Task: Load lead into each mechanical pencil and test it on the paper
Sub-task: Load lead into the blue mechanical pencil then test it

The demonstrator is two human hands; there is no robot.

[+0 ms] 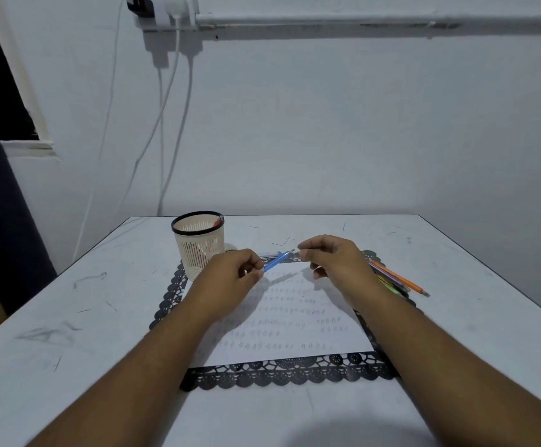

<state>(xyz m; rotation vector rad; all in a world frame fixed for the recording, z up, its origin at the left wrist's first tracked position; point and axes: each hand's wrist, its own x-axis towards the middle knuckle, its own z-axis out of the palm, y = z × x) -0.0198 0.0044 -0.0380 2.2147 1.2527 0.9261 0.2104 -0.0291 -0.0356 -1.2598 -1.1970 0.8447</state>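
Rows of small pencilled loop marks across the paper [295, 321], lying on the black lace mat [295, 379] on the tabletop [69, 317], too small and blurred to read as letters or numbers. No brand, label or number legible on the blue pencil [275, 261], the pencils at the right [398, 279] or the slatted cup at far left [198, 243].

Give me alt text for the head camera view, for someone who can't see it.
Over a marked paper on a black lace mat, a left hand holds a blue pencil while the right hand pinches at its raised end. A mesh cup stands at the mat's far left corner, and more pencils lie to the right on a white table.
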